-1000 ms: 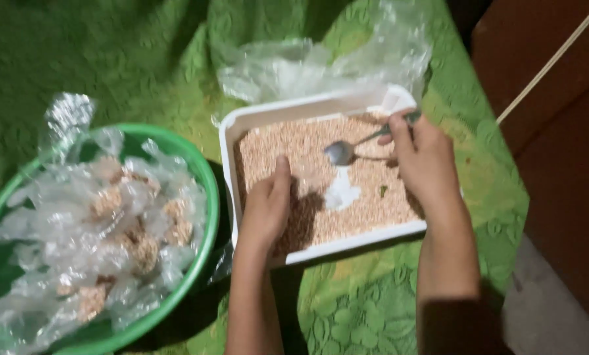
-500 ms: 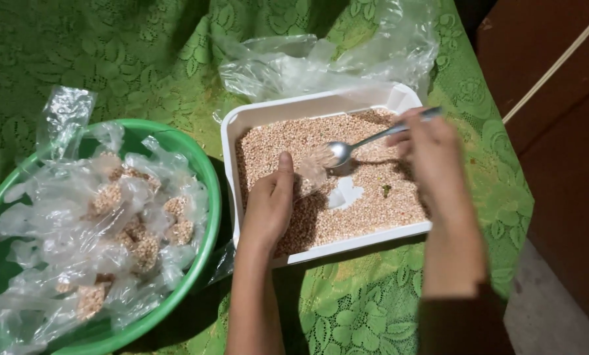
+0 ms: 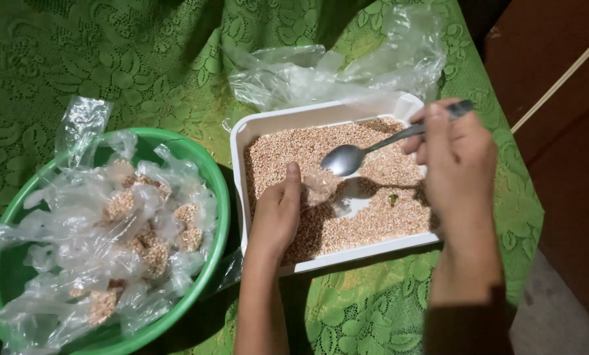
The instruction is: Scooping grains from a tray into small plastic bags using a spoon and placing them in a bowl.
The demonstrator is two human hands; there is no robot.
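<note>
Right hand (image 3: 455, 164) is gripping a metal spoon (image 3: 347, 158) by its handle, fingers curled tight around it, and is holding the spoon's bowl just above the grain (image 3: 373, 217). Left hand (image 3: 278, 213) is resting inside a white tray (image 3: 268, 125), thumb pointing up, and is pinching a small clear bag (image 3: 320, 187) at its edge; the other fingers are folded under and hidden, so how far they are closed cannot be told. That bag is lying on the grain, right below the spoon's bowl. Pale brown grain is filling the tray, with one small green speck (image 3: 393, 197) lying in it near the right hand. To the left of the tray, almost touching it, a green bowl (image 3: 209, 164) is holding a heap of clear bags (image 3: 130, 223), each with a small lump of grain knotted inside. Behind the tray, crumpled clear plastic (image 3: 320, 72) is lying loose. A green lace cloth (image 3: 110, 52) is covering the bench under everything.
</note>
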